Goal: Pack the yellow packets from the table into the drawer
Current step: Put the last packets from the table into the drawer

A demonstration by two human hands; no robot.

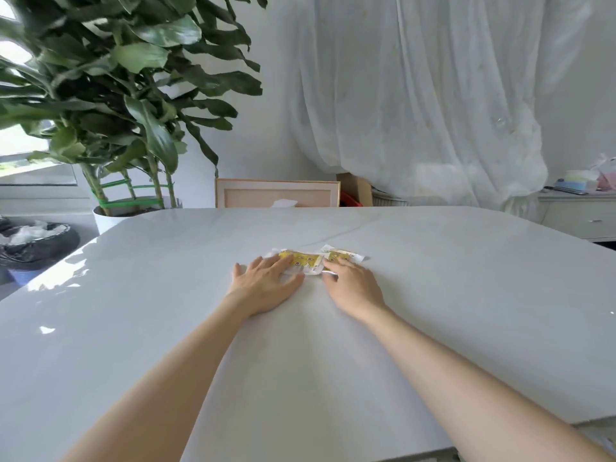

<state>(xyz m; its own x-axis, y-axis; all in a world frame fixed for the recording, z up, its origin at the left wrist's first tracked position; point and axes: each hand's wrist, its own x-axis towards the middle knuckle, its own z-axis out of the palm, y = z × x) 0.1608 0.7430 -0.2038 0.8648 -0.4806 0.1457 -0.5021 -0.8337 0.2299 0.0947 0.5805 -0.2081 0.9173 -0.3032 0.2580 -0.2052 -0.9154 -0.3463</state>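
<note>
Yellow packets lie side by side on the glossy white table, about midway between its left and right edges and nearer the far edge than the near one. The left packet and the right packet each have clear, crinkled wrapping round a yellow printed middle, and their inner ends touch or overlap.

The person's left hand lies flat with fingers straight and spread; its fingertips press on the near left part of the left packet, while the palm rests on the table. The right hand reaches to the right packet with fingers bent down onto its near edge; whether they pinch the wrapper or only touch it cannot be told. Both bare forearms stretch in from the near edge.

Beyond the far left corner stands a large leafy plant in a white pot, with a black-lined bin beside it. A wood-framed panel leans behind the far edge, a sheer white curtain hangs at the back, and a white drawer cabinet stands past the far right corner.
</note>
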